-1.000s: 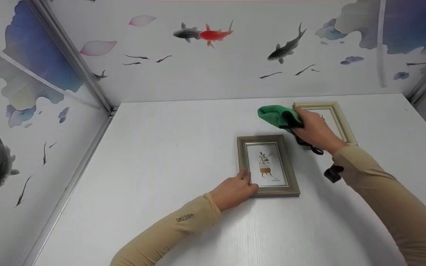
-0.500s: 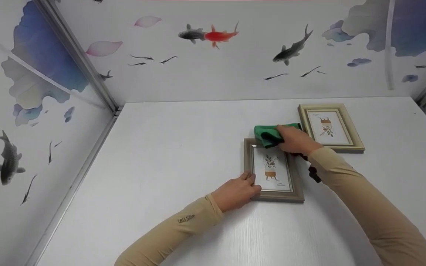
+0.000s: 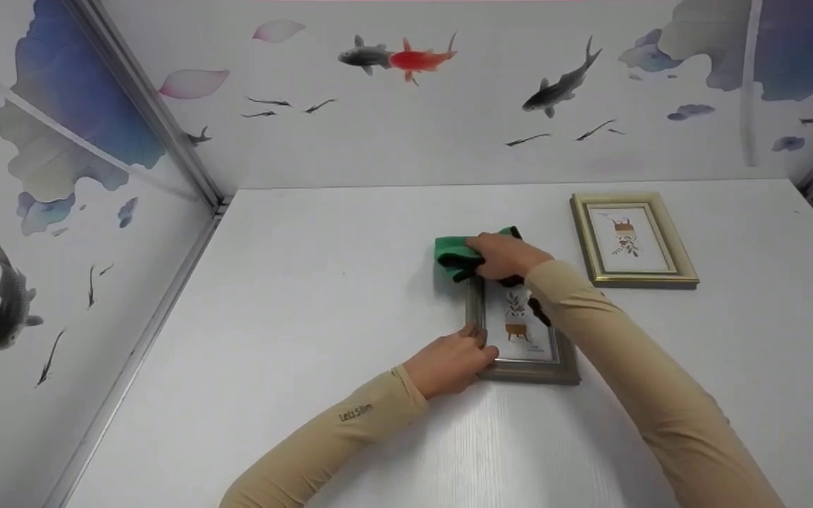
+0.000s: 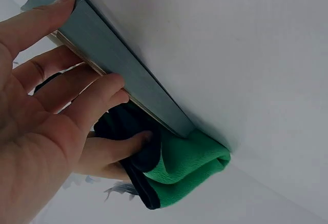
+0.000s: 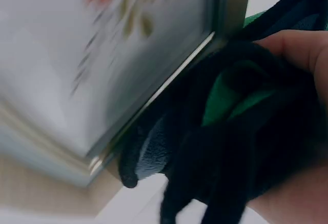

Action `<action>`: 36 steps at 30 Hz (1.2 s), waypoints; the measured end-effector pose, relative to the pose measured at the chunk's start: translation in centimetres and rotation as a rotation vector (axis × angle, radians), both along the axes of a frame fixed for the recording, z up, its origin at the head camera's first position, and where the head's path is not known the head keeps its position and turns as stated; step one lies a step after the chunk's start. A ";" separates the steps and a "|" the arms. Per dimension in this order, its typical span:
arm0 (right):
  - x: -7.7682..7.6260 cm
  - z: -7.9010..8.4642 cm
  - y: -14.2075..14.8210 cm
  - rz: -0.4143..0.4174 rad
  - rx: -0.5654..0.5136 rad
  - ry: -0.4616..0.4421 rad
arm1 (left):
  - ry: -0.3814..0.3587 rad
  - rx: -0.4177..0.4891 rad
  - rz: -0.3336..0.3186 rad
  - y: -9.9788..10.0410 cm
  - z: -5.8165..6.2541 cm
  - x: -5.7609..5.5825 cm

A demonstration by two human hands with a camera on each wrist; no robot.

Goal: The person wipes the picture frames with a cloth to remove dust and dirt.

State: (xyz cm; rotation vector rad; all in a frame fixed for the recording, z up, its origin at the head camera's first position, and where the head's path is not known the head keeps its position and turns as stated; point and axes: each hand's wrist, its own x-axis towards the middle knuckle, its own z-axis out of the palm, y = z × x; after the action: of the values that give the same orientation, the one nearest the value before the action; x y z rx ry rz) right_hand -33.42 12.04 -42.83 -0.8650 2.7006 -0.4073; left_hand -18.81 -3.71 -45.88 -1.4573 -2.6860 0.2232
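Observation:
A grey-brown picture frame (image 3: 542, 372) with a potted-plant print lies face up on the white table in the head view. My left hand (image 3: 449, 361) grips its lower left corner, thumb at the bottom edge and fingers over the left side. In my right hand (image 3: 509, 255) is a bunched green cloth (image 3: 454, 248) with dark trim, held over the frame's top left corner. The left wrist view shows the cloth (image 4: 189, 170) touching the far end of the frame's side (image 4: 123, 65). Part of the frame's top is hidden under hand and cloth.
A gold picture frame (image 3: 682, 264) with a similar print, upside down to me, lies behind on the right. White panels painted with fish and lotus leaves (image 3: 89, 92) border the white table (image 3: 322, 296) at the back and left.
My right hand has moved left with the cloth, from above the gold frame to the grey-brown frame's top left corner, uncovering the gold frame. My left hand keeps its grip.

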 end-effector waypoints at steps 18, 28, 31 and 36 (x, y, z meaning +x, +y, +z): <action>-0.7 -0.6 4.1 0.018 -0.113 -0.034 | 0.056 -0.006 0.036 0.7 0.1 0.4; -0.6 0.2 6.8 -0.082 0.030 0.006 | -0.010 0.011 0.056 0.2 0.4 0.5; -0.1 0.3 5.8 -0.137 0.091 0.031 | -0.020 0.010 0.057 0.2 0.3 0.4; 0.6 -0.2 3.7 -0.171 0.129 0.078 | -0.015 -0.010 0.042 0.5 0.2 0.4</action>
State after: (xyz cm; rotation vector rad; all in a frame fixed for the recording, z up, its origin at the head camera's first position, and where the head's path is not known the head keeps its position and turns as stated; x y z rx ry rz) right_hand -32.84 15.70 -43.03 -0.6299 2.8470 -0.2354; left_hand -18.37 -3.26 -45.72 -1.4123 -2.7329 0.2301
